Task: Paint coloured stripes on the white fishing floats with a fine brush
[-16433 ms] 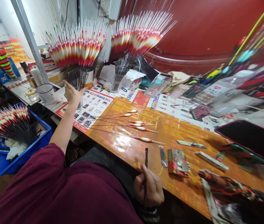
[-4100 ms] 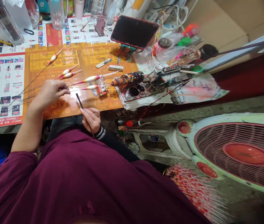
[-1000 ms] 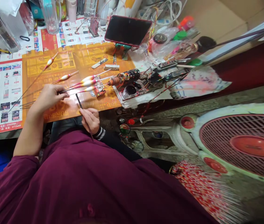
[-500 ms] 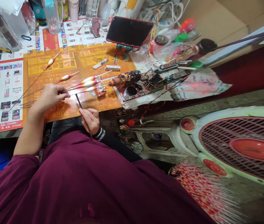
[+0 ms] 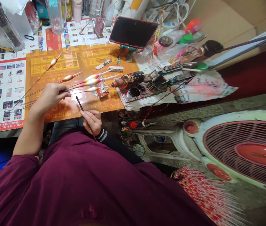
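Orange table (image 5: 81, 59) | left hand (image 5: 50, 95) pinching float stems (image 5: 76, 87) | right hand (image 5: 92, 121) gripping brush (image 5: 82, 107), tip raised

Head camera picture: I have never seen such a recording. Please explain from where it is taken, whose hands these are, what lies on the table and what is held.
The camera sits on the person's head and looks down. Both bare hands are this person's own. The left hand pinches the thin stems of slender white, yellow and red floats, which lie fanned on the orange table mat. The right hand grips a thin dark stick. A black phone stands propped behind.
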